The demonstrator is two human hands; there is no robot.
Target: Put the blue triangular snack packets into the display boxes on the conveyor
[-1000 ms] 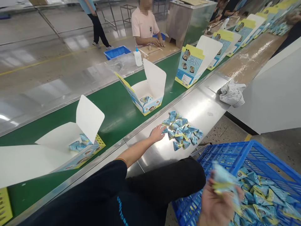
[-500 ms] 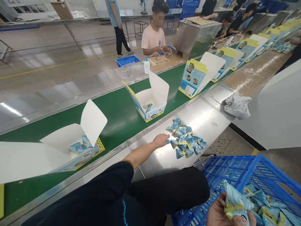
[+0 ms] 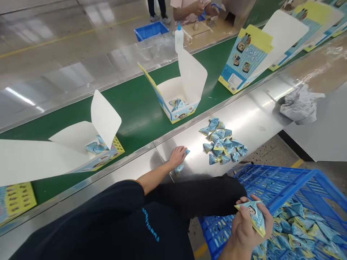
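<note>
My left hand (image 3: 177, 157) is closed over the metal ledge, left of a loose pile of blue-and-yellow triangular packets (image 3: 223, 142). A bit of blue wrapper pokes out at its fingertips, and another small packet (image 3: 179, 169) shows beneath the palm; how much is gripped is partly hidden. At the lower right, my right hand (image 3: 245, 225) holds a triangular snack packet (image 3: 255, 216) between thumb and fingers, beside the rim of a blue plastic basket (image 3: 295, 184). Many similar packets (image 3: 300, 229) lie inside the basket.
Along the green conveyor belt (image 3: 132, 104) stand an open printed box (image 3: 180, 112) with packets inside, another open box (image 3: 94, 162) at left, and upright boxes (image 3: 244, 61) at right. A striped cloth (image 3: 299, 106) lies on the ledge. A co-worker (image 3: 189, 11) sits across the belt.
My left hand has drawn left from the pile, with packets at it. My right hand has moved up and left from over the basket, holding a packet. The view has tilted down.
</note>
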